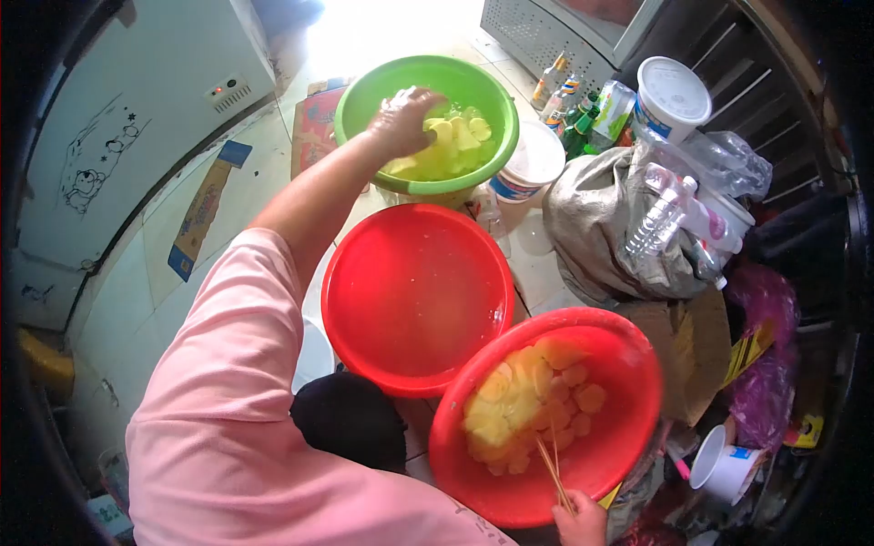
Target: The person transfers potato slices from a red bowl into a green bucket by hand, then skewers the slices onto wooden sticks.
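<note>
My left hand [408,120] is over the green basin [360,86] at the top, its fingers spread above pale yellow slices [460,136] lying in water. At the lower right, my right hand [580,520] is closed around thin wooden sticks [555,473]. The sticks' far ends reach into a tilted red basin [628,419] that holds many yellow slices [510,400]. Between these two basins stands another red basin [419,291] with cloudy liquid in it.
A sack with plastic bottles [592,218], a white lidded bucket [672,96] and glass bottles [549,82] stand at the right. Cardboard [202,214] lies on the tiles beside a white freezer [173,82]. A white tub [726,464] lies tipped at lower right.
</note>
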`<move>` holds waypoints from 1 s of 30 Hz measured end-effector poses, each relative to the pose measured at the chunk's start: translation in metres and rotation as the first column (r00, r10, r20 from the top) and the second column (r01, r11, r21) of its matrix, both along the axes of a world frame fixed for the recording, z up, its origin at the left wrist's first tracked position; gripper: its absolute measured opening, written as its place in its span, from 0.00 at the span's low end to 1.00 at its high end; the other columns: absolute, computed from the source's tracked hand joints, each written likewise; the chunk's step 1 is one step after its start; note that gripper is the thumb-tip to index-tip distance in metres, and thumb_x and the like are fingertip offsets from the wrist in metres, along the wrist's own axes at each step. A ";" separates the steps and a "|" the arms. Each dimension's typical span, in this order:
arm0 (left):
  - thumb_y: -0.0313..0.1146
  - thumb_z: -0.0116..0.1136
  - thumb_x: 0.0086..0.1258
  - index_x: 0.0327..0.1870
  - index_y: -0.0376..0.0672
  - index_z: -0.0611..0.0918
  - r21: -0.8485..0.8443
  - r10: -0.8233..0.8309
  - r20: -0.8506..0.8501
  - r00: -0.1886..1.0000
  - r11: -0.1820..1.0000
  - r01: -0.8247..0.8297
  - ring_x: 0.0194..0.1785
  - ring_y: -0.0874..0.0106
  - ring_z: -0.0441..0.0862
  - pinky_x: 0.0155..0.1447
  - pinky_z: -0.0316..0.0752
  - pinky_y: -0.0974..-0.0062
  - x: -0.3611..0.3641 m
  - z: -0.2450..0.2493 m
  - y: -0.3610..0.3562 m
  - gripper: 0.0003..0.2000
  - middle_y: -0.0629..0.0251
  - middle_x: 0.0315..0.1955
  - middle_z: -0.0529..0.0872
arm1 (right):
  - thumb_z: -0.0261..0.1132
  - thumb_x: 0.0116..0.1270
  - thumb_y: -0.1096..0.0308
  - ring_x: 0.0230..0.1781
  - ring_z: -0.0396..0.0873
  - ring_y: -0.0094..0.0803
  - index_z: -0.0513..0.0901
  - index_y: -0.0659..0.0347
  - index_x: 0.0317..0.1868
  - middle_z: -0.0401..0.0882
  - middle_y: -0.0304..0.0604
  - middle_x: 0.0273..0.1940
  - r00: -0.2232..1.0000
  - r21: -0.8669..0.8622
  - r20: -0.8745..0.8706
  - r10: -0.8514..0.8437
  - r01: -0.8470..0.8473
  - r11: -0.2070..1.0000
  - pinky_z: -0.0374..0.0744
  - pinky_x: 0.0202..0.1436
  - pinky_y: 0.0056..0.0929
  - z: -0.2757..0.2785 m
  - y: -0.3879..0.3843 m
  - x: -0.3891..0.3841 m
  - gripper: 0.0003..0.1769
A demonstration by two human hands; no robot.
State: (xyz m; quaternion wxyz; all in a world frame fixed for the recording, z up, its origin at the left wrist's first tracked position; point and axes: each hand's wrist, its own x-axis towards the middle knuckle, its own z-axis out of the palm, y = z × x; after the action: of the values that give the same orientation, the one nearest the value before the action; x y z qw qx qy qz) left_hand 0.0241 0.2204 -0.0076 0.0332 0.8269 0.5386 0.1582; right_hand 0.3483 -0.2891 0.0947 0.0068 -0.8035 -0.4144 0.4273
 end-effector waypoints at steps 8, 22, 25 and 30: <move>0.26 0.62 0.53 0.68 0.65 0.65 -0.393 -0.118 -0.189 0.975 0.919 0.035 0.73 0.56 0.52 0.71 0.54 0.45 0.012 -0.012 -0.021 0.38 0.61 0.72 0.51 | 0.61 0.60 0.66 0.38 0.81 0.42 0.78 0.60 0.48 0.82 0.52 0.36 1.000 -0.012 0.023 -0.003 0.004 1.000 0.77 0.41 0.35 0.001 0.001 -0.004 0.15; 0.21 0.44 0.61 0.67 0.73 0.64 -0.478 -0.111 -0.354 0.929 0.875 -0.078 0.70 0.54 0.59 0.69 0.62 0.58 0.015 -0.051 0.007 0.34 0.58 0.72 0.52 | 0.61 0.61 0.67 0.38 0.81 0.42 0.78 0.61 0.48 0.81 0.52 0.36 1.000 -0.048 -0.001 0.004 -0.004 0.999 0.77 0.41 0.35 0.002 0.008 -0.004 0.15; 0.23 0.47 0.61 0.67 0.72 0.64 -0.598 -0.060 -0.362 0.930 0.780 -0.183 0.69 0.55 0.62 0.69 0.62 0.58 0.023 -0.029 -0.002 0.34 0.59 0.72 0.53 | 0.61 0.61 0.67 0.38 0.81 0.41 0.78 0.62 0.48 0.81 0.51 0.36 1.000 -0.037 -0.016 -0.011 0.011 0.999 0.77 0.42 0.34 0.002 0.006 -0.003 0.15; 0.23 0.52 0.57 0.60 0.60 0.74 -0.366 -0.048 -0.194 0.980 0.930 -0.027 0.64 0.58 0.69 0.65 0.67 0.62 0.012 -0.041 -0.007 0.27 0.57 0.64 0.66 | 0.62 0.61 0.68 0.40 0.81 0.40 0.78 0.63 0.48 0.81 0.52 0.38 0.999 -0.018 -0.026 -0.042 0.042 0.999 0.76 0.44 0.33 0.002 0.000 -0.003 0.15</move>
State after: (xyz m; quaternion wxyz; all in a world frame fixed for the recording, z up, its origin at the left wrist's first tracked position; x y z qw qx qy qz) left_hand 0.0361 0.2134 -0.0484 0.1336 0.8207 0.5547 -0.0290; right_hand 0.3457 -0.2891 0.0969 0.0141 -0.8065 -0.3935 0.4410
